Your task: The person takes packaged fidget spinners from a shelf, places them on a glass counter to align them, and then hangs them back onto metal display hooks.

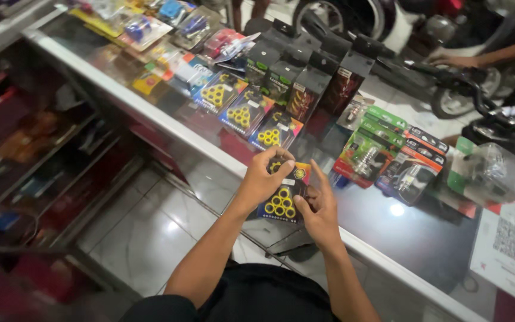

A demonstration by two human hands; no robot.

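Both hands hold one blister pack of yellow rollers [281, 201] just above the glass counter [400, 238]. My left hand [264, 177] grips the pack's upper left edge, thumb and fingers curled over the top. My right hand [318, 209] holds its right side, index finger raised. Three similar packs with yellow rollers [242, 113] lie in a row on the glass further back.
Black boxed parts [305, 83] stand upright behind the row. Green and red bulb packages [382, 149] and a clear plastic package [490, 173] lie at the right. Another person's arm [490, 56] rests on a motorcycle [448, 71] beyond the counter. Shelves [25, 155] stand at the left.
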